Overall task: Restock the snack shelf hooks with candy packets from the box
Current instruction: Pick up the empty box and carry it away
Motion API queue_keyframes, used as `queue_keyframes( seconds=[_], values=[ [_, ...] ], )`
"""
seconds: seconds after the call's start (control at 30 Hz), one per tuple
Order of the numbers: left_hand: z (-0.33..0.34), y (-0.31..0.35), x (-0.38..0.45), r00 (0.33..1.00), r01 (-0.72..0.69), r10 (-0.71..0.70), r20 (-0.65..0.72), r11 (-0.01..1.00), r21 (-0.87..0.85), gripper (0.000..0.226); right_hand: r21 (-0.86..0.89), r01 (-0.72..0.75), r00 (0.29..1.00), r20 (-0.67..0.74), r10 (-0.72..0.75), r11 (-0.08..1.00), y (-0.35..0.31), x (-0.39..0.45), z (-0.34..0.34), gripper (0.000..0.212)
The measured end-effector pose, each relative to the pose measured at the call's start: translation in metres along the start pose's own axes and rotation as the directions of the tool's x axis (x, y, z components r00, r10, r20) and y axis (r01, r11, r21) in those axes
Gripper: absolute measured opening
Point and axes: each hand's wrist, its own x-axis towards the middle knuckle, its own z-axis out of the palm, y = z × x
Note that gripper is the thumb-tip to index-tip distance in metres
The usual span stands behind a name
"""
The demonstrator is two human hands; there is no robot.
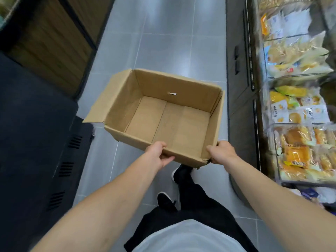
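A brown cardboard box (163, 99) hangs in the air above the grey tiled floor, its top open and its left flap sticking out. Nothing lies inside it; only the bare bottom shows. My left hand (158, 154) grips the near wall of the box, thumb over the rim. At the near right corner my right hand (222, 151) grips the box the same way. No candy packets or shelf hooks are in view.
Shelves (298, 99) with wrapped bread and snack packets run along the right side. A dark cabinet (32, 124) with vent slots stands on the left, a wooden-slat unit (51, 44) behind it. The tiled aisle (163, 42) runs ahead between them. My feet are below the box.
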Motion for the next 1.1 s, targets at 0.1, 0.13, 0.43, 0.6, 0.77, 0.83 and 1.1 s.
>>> queue_keyframes(
  seconds=[0.1,0.13,0.43,0.6,0.77,0.83,1.1],
  values=[
    [0.038,0.047,0.024,1.0,-0.004,0.007,-0.024,0.992,0.125,0.006,0.116,-0.082,0.997,0.0,0.082,0.99,-0.022,0.043,-0.005,0.036],
    [0.046,0.056,0.029,1.0,0.0,0.004,-0.03,0.988,0.153,0.004,0.135,-0.086,0.996,0.009,0.086,0.987,-0.026,0.049,-0.004,0.032],
    [0.178,0.158,0.077,0.997,0.072,-0.08,0.001,0.909,0.41,0.004,0.295,-0.266,0.957,-0.037,0.289,0.918,-0.086,0.141,-0.052,0.016],
    [0.222,0.193,0.107,0.992,0.102,-0.127,0.011,0.843,0.528,0.013,0.388,-0.322,0.928,-0.049,0.368,0.864,-0.104,0.173,-0.064,0.024],
    [0.274,0.244,0.159,0.982,0.131,-0.187,-0.002,0.679,0.723,0.01,0.525,-0.417,0.849,-0.065,0.524,0.742,-0.133,0.206,-0.046,0.027],
    [0.284,0.254,0.172,0.977,0.141,-0.213,-0.005,0.628,0.766,0.01,0.563,-0.436,0.813,-0.088,0.576,0.702,-0.14,0.21,-0.034,0.027],
    [0.312,0.274,0.231,0.967,0.107,-0.254,-0.004,0.391,0.914,0.01,0.724,-0.505,0.67,-0.015,0.743,0.47,-0.148,0.246,0.031,0.021]
  ],
)
